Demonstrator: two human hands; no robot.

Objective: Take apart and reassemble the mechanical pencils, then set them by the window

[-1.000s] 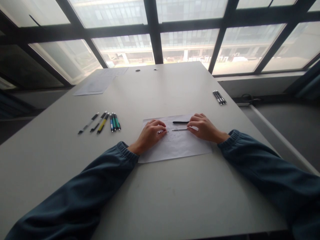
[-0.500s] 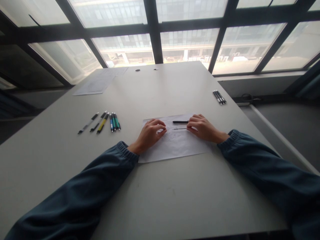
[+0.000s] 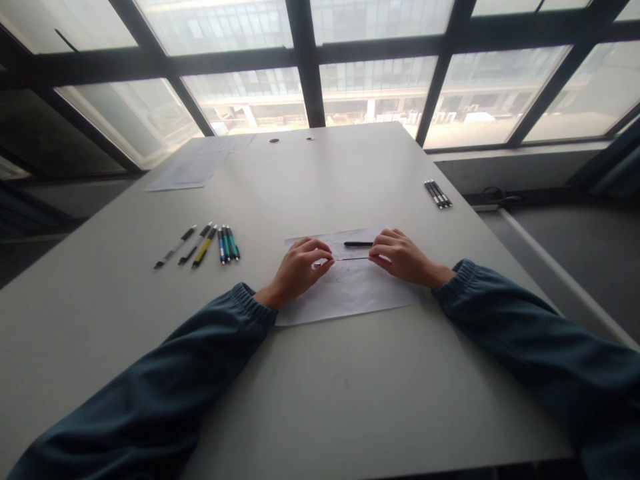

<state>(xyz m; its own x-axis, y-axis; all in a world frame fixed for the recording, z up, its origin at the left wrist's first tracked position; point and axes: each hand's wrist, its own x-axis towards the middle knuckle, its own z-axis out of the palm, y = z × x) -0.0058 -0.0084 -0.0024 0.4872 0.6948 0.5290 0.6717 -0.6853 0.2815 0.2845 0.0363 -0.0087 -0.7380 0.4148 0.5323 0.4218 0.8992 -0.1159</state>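
My right hand point(image 3: 403, 257) is closed in a pinch on the back end of a thin dark pen refill point(image 3: 355, 259), which points left. My left hand point(image 3: 303, 267) is closed too, its thumb and forefinger pressed together at the refill's tip; whatever tiny part they hold is too small to make out. A small shiny piece point(image 3: 317, 265) shows by the left fingers. Just beyond the refill, a black pen barrel point(image 3: 357, 244) lies on a white sheet of paper point(image 3: 350, 300), its right end hidden behind my right hand. Both hands are over the sheet.
Left of the paper lie several pens: grey-and-black ones point(image 3: 175, 247), a yellow one point(image 3: 205, 247), and blue and green ones point(image 3: 229, 244). Several black pens point(image 3: 438, 194) lie near the table's right edge. More papers point(image 3: 183, 170) are at the far left, before the windows.
My right hand has shifted slightly left with the refill, closing the gap between its tip and my left fingertips. My left hand has hardly moved.
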